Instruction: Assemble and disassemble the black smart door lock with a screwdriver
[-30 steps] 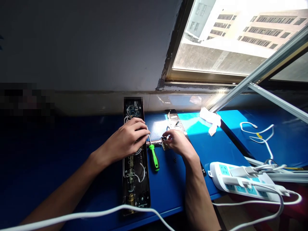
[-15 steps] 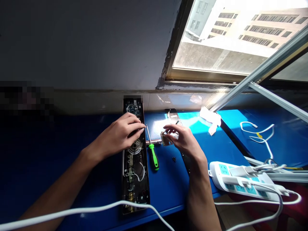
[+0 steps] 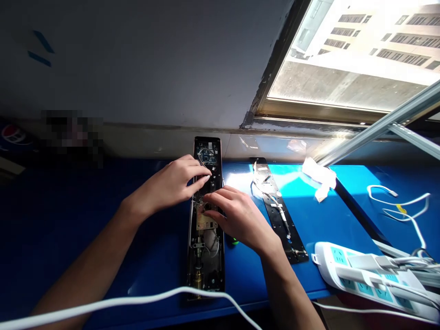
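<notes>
A long black housing [image 3: 217,270], open on top, lies on the blue table with a circuit board [image 3: 208,156] at its far end and metal parts and wires nearer me. My right hand [image 3: 237,213] grips a metal plate [image 3: 205,223] with cut-outs over the housing's middle; whether the plate rests inside cannot be seen. Thumb and forefinger of my left hand [image 3: 180,181] are pressed together above the housing, just beyond the plate. Anything between them is too small to make out. Of the screwdriver [image 3: 234,241], only a bit of green handle shows below my right hand.
A black perforated cover strip [image 3: 280,215] with a white cable lies to the right. Farther right are crumpled white paper [image 3: 319,176] and a power strip [image 3: 364,275] full of plugs. A white cable [image 3: 137,300] crosses in front of me.
My right hand has carried the metal plate leftward from beside the housing to over its middle. My left hand keeps its pinch above the housing. The view has shifted slightly left.
</notes>
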`<state>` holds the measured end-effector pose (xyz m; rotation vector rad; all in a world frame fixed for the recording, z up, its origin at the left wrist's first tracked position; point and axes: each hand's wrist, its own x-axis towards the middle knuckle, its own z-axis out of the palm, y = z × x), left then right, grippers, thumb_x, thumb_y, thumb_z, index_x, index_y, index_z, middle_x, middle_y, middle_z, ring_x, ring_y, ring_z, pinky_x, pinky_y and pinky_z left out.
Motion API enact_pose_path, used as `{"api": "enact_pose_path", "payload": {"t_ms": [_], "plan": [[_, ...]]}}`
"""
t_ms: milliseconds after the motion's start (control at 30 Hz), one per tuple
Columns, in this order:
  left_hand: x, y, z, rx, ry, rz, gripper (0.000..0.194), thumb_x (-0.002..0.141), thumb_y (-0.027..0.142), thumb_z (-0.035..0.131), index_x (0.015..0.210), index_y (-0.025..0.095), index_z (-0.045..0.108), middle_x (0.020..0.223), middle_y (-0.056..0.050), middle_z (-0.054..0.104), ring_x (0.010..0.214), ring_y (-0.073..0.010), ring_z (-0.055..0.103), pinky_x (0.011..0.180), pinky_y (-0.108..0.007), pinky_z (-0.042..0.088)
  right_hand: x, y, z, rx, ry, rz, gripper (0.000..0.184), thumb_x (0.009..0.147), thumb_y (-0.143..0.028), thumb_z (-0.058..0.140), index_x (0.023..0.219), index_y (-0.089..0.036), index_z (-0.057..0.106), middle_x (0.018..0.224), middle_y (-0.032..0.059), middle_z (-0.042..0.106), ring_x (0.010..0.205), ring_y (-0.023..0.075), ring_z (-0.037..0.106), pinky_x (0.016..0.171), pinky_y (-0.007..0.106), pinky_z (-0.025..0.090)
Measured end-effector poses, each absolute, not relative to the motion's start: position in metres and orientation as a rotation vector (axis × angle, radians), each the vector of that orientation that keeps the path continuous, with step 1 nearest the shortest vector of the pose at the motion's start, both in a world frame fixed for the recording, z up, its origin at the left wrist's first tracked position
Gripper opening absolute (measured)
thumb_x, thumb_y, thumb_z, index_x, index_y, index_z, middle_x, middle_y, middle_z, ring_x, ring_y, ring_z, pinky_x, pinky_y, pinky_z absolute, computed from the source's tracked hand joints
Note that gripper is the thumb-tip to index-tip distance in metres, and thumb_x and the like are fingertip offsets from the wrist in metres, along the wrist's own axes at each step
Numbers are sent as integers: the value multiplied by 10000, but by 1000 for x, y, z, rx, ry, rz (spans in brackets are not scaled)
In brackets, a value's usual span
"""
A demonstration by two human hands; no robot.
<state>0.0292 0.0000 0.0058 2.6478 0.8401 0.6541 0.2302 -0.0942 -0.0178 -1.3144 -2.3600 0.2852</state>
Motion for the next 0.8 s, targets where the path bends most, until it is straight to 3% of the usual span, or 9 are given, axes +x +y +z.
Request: {"api": "enact_pose_path", "payload": {"t_ms": [300,600,733,800], "plan": [[31,1,2,2641,812,615,252,1031,279,565,1148,201,775,1091,-71,766,1044,-237,681,924,-376,559,225,-91,-19,-1322,-2324,377,56,954,-189,721,998,-180,754,1026,68,741,984,218,643,851,340,547],[43,-5,0,2667,788,705,259,1039,262,552,1162,194,769,1069,-87,755,1080,-258,651,946,-414,565,252,-94,-18,-1234,-2110,551,170,981,-285,705,1123,-205,753,1052,47,777,958,183,691,860,316,552],[58,-14,-4,2729,703,833,252,1032,219,564,1186,192,761,1098,-104,735,1146,-280,603,993,-460,556,289,-95,-14,-1488,-1960,503,148,1022,-263,608,1037,-219,748,1024,35,774,925,166,706,855,299,544],[68,-17,-7,2754,616,789,239,1030,199,571,1173,184,762,1103,-110,730,1163,-282,591,979,-454,568,307,-95,-17,-1739,-1890,412,161,1019,-299,608,1073,-227,742,1096,44,763,1004,183,700,907,310,534]]}}
